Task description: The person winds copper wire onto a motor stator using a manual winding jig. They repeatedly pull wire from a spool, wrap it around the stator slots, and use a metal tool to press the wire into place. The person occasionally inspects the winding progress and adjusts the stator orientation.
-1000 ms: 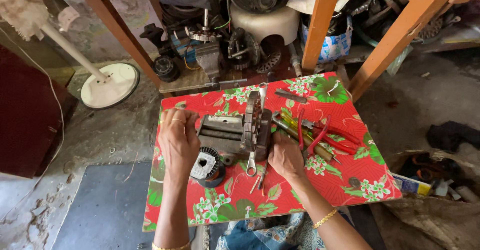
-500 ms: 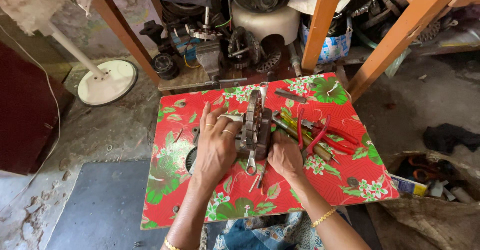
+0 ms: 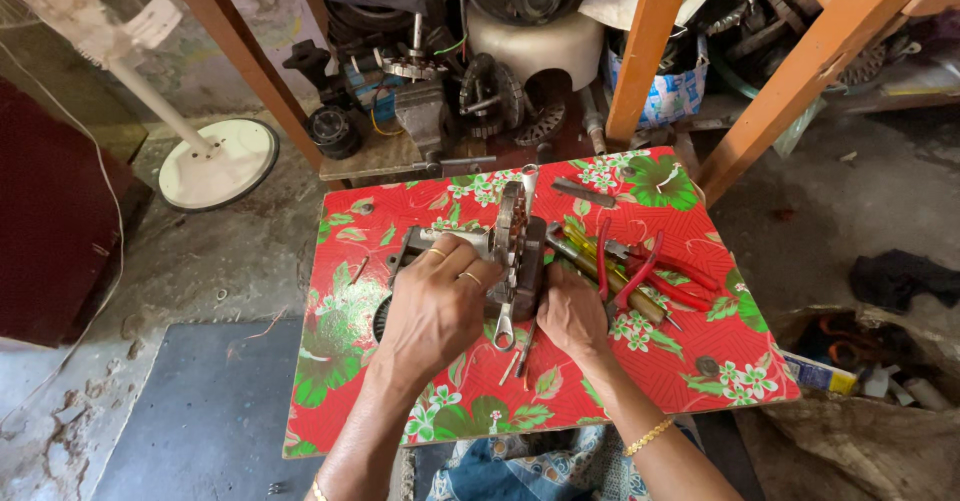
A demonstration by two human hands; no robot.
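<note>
A grey metal motor assembly [image 3: 515, 229] stands on a red flowered board [image 3: 350, 361]. My left hand [image 3: 435, 309], with rings on two fingers, lies over its left bracket and grips it. My right hand [image 3: 572, 316] holds the assembly's lower right side. A small spanner [image 3: 503, 337] lies between my hands, just below the assembly. Only a dark edge of a wound coil [image 3: 382, 317] shows beside my left hand. Red-handled pliers [image 3: 640, 273] and yellow screwdrivers [image 3: 585, 259] lie to the right of my right hand.
Behind the board sit motor parts [image 3: 430, 91] and a white tub [image 3: 540, 41] between orange wooden legs [image 3: 650, 51]. A white fan base [image 3: 215, 161] and a dark red cabinet [image 3: 50, 221] are at left. A sack [image 3: 870, 431] lies at right.
My left hand has moved right from the coil onto the assembly's left side, covering most of the coil. My right hand has stayed in place.
</note>
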